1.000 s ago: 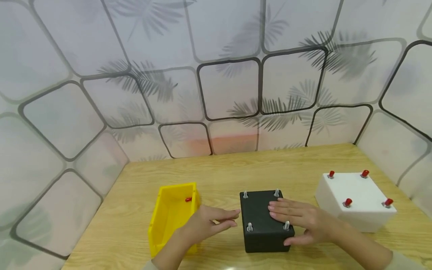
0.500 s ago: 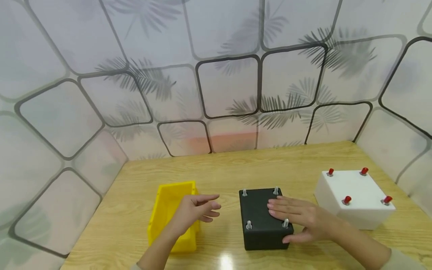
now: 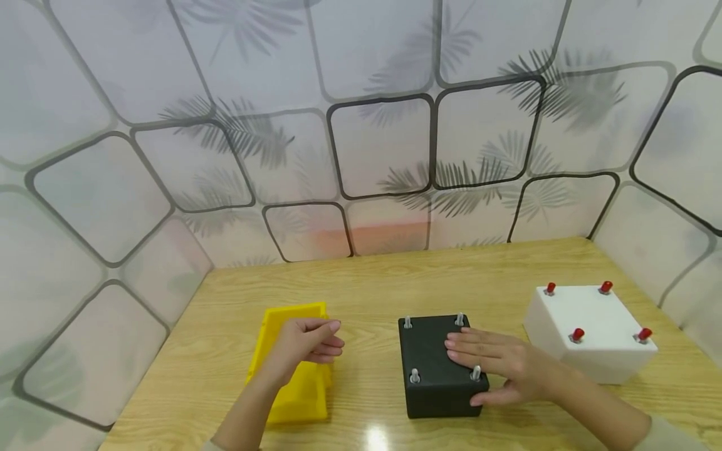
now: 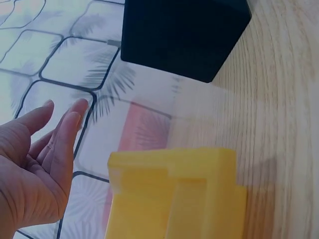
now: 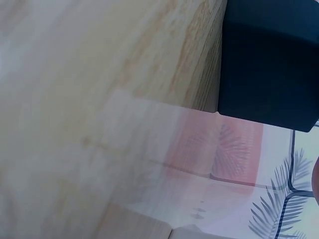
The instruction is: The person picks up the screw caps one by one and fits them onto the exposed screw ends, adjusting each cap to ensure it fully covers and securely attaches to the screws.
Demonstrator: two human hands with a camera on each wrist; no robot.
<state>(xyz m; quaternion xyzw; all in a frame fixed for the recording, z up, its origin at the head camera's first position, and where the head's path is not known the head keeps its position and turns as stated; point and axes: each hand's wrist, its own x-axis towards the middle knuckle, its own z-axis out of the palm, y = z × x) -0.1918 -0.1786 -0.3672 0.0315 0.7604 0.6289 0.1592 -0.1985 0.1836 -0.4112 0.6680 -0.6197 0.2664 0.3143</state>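
Observation:
A black box (image 3: 431, 357) stands on the table with a metal bolt upright near each top corner. My right hand (image 3: 504, 366) rests on its right side, fingers laid straight across the top and thumb against the near right edge. Over the yellow bin (image 3: 299, 401) hovers my left hand (image 3: 304, 344), its fingers loosely bent with nothing between them. The left wrist view shows the same left hand (image 4: 45, 159) apart from the bin's rim (image 4: 174, 158). Much of the bin's inside is hidden behind that hand in the head view.
To the right of the black box, a white box (image 3: 592, 332) carries a red-capped bolt (image 3: 576, 335) near each top corner. The wooden table (image 3: 366, 282) ends at a patterned wall (image 3: 383, 150) at the back and sides.
My left hand has moved left, from beside the black box to above the yellow bin. The right hand has stayed on the black box.

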